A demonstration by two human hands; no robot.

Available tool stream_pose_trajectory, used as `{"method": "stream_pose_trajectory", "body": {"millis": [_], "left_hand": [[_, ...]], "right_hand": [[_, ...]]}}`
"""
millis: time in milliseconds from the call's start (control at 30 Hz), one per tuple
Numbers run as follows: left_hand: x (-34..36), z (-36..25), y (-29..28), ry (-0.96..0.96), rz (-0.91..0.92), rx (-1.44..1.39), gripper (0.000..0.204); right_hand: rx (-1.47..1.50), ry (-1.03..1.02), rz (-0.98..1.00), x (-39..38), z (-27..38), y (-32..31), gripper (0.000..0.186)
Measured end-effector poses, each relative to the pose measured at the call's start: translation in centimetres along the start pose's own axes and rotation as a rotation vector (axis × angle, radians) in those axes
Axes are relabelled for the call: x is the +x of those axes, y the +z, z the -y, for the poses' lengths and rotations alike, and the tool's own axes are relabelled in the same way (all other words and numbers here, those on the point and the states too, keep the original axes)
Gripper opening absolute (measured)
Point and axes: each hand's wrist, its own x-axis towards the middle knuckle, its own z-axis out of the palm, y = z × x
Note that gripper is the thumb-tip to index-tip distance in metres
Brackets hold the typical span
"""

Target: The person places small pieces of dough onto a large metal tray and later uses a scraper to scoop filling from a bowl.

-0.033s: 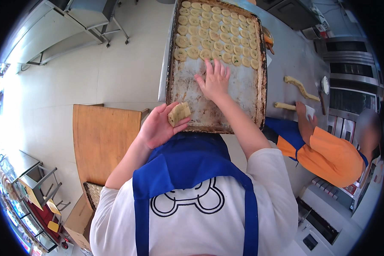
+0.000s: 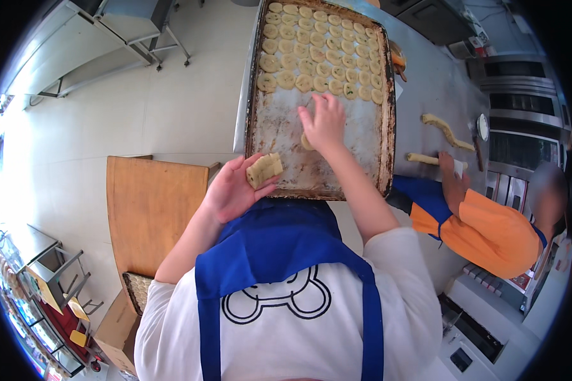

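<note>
My left hand [image 2: 225, 193], palm up near the tray's front left corner, holds a block of pale sliced dough [image 2: 264, 170] between its thumb and curled fingers. Over the middle of a worn baking tray [image 2: 356, 152] is my right hand [image 2: 327, 124], fingers and thumb apart just below the lowest row of dough. A small pale dough piece [image 2: 306, 141] shows beside its heel; whether it touches the palm or the tray is hidden. Rows of flat round dough slices [image 2: 304, 83], some with green flecks, cover the far part of the tray.
The tray lies on a metal worktable [image 2: 419, 95]. To the right, a co-worker in an orange top [image 2: 496, 232] handles a dough roll [image 2: 422, 158]; a longer dough strip [image 2: 448, 132] lies beyond it. A wooden table [image 2: 152, 209] stands at my left.
My right hand has drawn back slightly from the lowest dough row, its fingers more bent. A dough piece now shows beside its heel. My left hand stays nearly in place.
</note>
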Motion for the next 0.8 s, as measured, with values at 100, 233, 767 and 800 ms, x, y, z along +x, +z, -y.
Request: {"method": "stream_pose_trajectory", "body": {"millis": [100, 233, 767, 800], "left_hand": [[-0.5, -0.3, -0.5, 0.048, -0.010, -0.026, 0.061], [0.0, -0.6, -1.0, 0.037, 0.006, -0.026, 0.062], [-1.1, -1.3, -1.4, 0.093, -0.006, -0.035, 0.067], [-1.1, -1.4, -1.4, 0.088, 0.001, -0.035, 0.068]], "right_hand": [[0.075, 0.113, 0.178, -1.7, -1.2, -2.5, 0.040], [0.042, 0.066, 0.172, -4.7, -0.8, -2.4, 0.028], [0.698, 0.245, 0.349, 1.8, 4.3, 0.3, 0.034], [0.782, 0.237, 0.321, 2.9, 4.6, 2.0, 0.035]]}}
